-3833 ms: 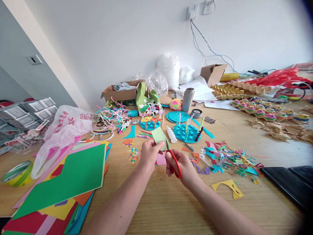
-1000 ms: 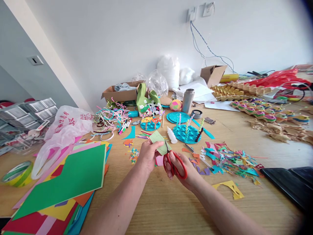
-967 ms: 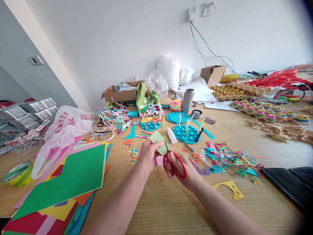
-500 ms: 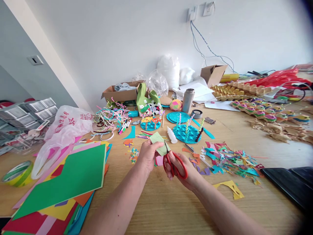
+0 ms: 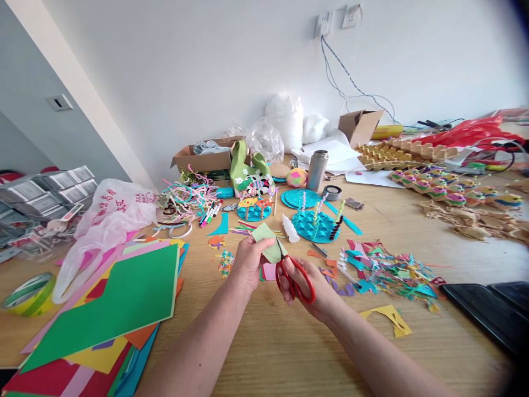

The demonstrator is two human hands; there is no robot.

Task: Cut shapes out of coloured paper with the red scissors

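Observation:
My left hand [image 5: 249,261] pinches a small piece of light green paper [image 5: 265,241], thumb on top, above the middle of the table. Red-handled scissors [image 5: 306,281] are in my right hand [image 5: 312,289], with fingers through the loops. Their dark blades meet the paper's right edge; how far they are apart is hard to make out. Just under the paper, pink paper pieces [image 5: 270,271] lie on the wood. A white glue bottle [image 5: 290,229] lies behind the hands, beside a blue scalloped disc [image 5: 316,226] carrying upright twisted stems.
At left, stacked coloured paper [image 5: 119,298] spreads beside a tape roll [image 5: 30,294] and a plastic bag [image 5: 109,220]. Paper scraps [image 5: 397,275] heap at right, near a yellow offcut [image 5: 390,320] and a black object [image 5: 487,309]. A steel flask [image 5: 318,171] stands behind.
Both hands, the paper and the scissors have shifted very slightly left. The blades remain at the paper's right edge, and the things on the table look the same.

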